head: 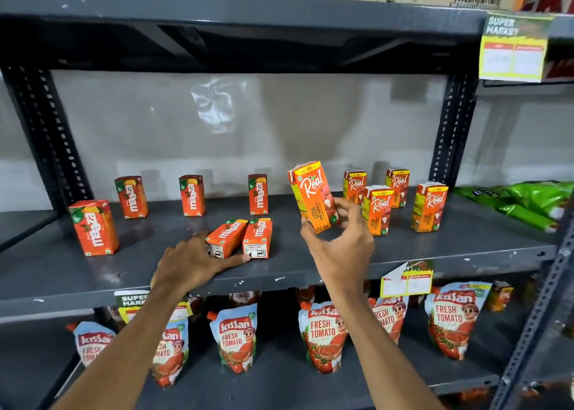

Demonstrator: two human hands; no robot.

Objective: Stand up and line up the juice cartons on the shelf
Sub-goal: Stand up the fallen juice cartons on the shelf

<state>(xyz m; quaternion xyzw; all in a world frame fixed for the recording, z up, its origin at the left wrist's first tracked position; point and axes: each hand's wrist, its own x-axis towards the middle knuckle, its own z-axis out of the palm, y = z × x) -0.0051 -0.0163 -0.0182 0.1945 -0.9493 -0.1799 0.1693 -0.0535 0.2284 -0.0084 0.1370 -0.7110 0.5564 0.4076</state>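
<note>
Right hand pinching a Real litchi carton upright mid-frame, probably to slot beside the standing Real cartons at right, left hand lying open against two tipped Maaza cartons on the shelf, likely next up.

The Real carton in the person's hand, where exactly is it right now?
The held Real carton is right of centre, tilted in the right hand above the shelf, between the two lying Maaza cartons and the four standing Real cartons.

price tags (print blurred)
</note>
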